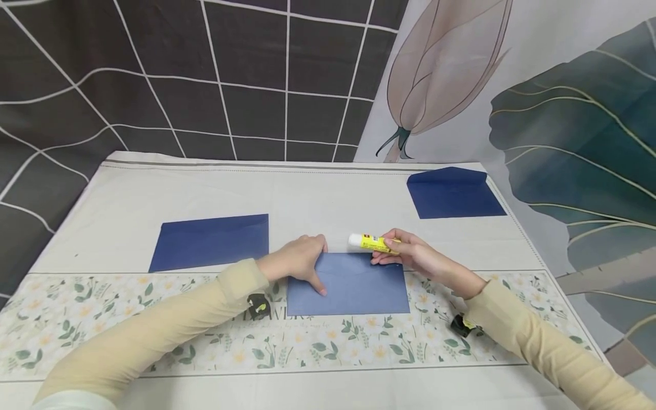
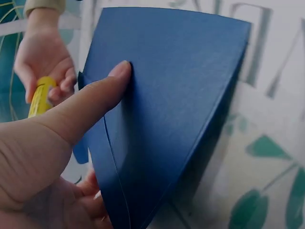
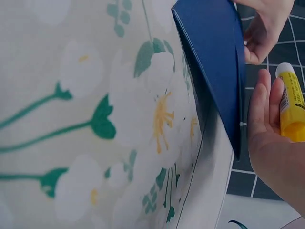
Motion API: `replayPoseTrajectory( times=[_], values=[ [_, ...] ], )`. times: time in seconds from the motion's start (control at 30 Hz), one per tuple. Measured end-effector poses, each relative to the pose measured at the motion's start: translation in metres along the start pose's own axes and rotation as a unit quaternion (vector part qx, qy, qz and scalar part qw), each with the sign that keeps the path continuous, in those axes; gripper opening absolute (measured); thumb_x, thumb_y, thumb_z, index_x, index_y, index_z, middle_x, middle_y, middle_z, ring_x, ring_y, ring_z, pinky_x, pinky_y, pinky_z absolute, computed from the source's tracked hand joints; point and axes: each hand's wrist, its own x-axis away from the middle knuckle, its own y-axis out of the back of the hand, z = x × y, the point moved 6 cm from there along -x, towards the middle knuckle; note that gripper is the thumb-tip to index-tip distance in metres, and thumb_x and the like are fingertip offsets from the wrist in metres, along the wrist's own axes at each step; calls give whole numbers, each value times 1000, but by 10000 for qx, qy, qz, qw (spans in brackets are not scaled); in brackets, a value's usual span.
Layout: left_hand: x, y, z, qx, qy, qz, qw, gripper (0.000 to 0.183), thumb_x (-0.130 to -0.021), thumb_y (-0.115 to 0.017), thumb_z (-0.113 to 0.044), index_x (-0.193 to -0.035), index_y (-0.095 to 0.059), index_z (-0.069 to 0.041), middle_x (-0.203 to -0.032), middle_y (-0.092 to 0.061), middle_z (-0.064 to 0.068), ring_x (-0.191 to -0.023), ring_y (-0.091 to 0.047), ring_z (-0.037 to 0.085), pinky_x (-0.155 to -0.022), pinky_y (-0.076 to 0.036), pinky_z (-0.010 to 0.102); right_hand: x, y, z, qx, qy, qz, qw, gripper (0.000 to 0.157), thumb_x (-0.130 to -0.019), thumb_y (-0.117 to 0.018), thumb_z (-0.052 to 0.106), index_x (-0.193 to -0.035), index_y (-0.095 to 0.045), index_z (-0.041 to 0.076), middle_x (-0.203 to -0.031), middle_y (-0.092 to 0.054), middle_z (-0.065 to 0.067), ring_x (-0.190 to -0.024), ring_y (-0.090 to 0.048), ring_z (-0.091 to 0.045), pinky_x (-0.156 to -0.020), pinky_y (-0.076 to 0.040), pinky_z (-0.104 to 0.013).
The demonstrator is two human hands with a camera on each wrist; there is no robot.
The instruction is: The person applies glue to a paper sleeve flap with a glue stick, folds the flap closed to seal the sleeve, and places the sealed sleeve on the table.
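A blue envelope (image 1: pixel 364 293) is held at its left end by my left hand (image 1: pixel 299 259), the thumb on its near face and the other fingers behind. In the left wrist view, this envelope (image 2: pixel 171 86) is raised off the cloth at a tilt, with a flap seam along its upper edge. My right hand (image 1: pixel 417 256) holds a yellow glue stick (image 1: pixel 376 243) with a white end pointing left, just above the envelope's top right edge. In the right wrist view the glue stick (image 3: pixel 290 98) lies between thumb and fingers; whether the right fingertips touch the envelope I cannot tell.
Another blue envelope (image 1: pixel 212 242) lies flat behind my left arm. At the back right is a third envelope (image 1: pixel 456 193), its flap raised. A flower-printed cloth (image 1: pixel 338 347) covers the table, and a dark grid-patterned curtain (image 1: pixel 246 74) hangs behind.
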Motion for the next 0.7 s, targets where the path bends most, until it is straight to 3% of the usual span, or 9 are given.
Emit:
replayPoseTrajectory(
  times=[0.13,0.27,0.4,0.5,0.7],
  values=[
    [1,3,3,640,-69,371,9972,71,-65,-89,-24,-120,-48,-5,-113,-64,13,-104,-60,26,-94,-49,38,3,1,3,-95,30,7,10000,19,-104,-39,18,-112,-40,1,-102,-67,-3,-96,-68,-10,-89,-53,-22],
    [5,6,7,995,-198,814,9915,59,-80,-75,-8,-131,-45,-9,-131,-56,15,-125,-51,30,-107,-41,44,7,3,7,-174,84,41,9998,19,-105,-38,20,-112,-40,3,-103,-65,-3,-95,-69,-11,-89,-54,-23],
    [11,16,10,1170,-420,1003,9872,57,-88,-64,-4,-139,-40,-9,-135,-53,15,-130,-47,31,-110,-38,44,10,3,13,-550,518,321,9966,14,-105,-34,17,-111,-42,7,-102,-66,-1,-92,-69,-12,-86,-55,-25],
    [18,28,16,1431,-399,835,9854,62,-87,-64,-7,-142,-37,-9,-135,-53,18,-127,-50,33,-107,-41,45,14,1,21,-1088,963,670,9871,18,-106,-29,15,-112,-45,9,-105,-66,-2,-92,-69,-14,-85,-55,-27],
    [36,63,42,1562,-295,28,9873,68,-81,-73,-16,-141,-42,-11,-129,-55,22,-120,-53,36,-100,-45,50,26,-3,42,-2159,1634,1360,9530,29,-106,-20,10,-112,-48,9,-111,-63,-8,-96,-67,-18,-88,-54,-29]
  ],
)
